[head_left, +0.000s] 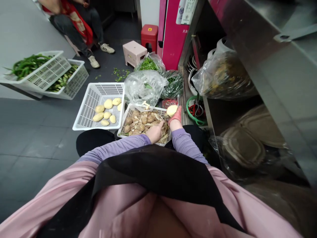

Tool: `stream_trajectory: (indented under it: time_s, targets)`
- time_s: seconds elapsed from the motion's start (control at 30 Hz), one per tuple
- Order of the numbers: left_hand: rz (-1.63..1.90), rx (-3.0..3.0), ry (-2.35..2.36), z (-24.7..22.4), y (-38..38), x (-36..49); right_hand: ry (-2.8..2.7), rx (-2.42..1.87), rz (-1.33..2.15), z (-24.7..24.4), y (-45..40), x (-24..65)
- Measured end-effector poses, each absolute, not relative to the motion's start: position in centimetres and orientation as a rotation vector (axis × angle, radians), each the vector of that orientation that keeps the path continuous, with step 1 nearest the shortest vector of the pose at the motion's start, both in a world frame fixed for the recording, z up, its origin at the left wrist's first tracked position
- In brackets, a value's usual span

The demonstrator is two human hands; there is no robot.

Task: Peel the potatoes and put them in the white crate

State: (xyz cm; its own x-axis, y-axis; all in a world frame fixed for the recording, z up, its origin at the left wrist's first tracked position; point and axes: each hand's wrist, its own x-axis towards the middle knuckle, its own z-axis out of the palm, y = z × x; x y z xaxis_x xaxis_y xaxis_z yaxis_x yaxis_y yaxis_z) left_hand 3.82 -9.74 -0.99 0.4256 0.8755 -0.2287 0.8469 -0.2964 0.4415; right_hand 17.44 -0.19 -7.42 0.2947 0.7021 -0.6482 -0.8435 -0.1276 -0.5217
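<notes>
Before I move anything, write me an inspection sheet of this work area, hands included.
Surface: grey tiled floor, with green leaves scattered ahead.
Job's things: brown potatoes and peelings in the smaller basket; peeled potatoes in the larger white basket to its left.
Clutter: plastic bags of greens beyond the smaller basket.
Left hand: over the smaller basket; whether it grips anything is unclear.
Right hand: holding a pale potato.
Cables: nothing seen.
Surroundings: a seated person, a pink stool and a red stool ahead; vegetable baskets at far left.
</notes>
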Motion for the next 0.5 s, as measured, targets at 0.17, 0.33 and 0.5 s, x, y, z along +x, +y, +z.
stream_trajectory:
  time_s: [0.17,0.33,0.5]
  targets:
    - [0.323,2.15,1.467,0.3,-7.5,2.6,0.298,-0.961,1.46,-6.1,-0.4,18.1]
    - [0.38,2.136,1.422,4.8,-1.9,1.4,0.154,-0.745,1.677,-4.3,-1.4,18.3]
    - [0.164,2.185,1.338,7.7,0.1,1.1,0.024,-0.736,1.743,-4.2,-2.1,17.6]
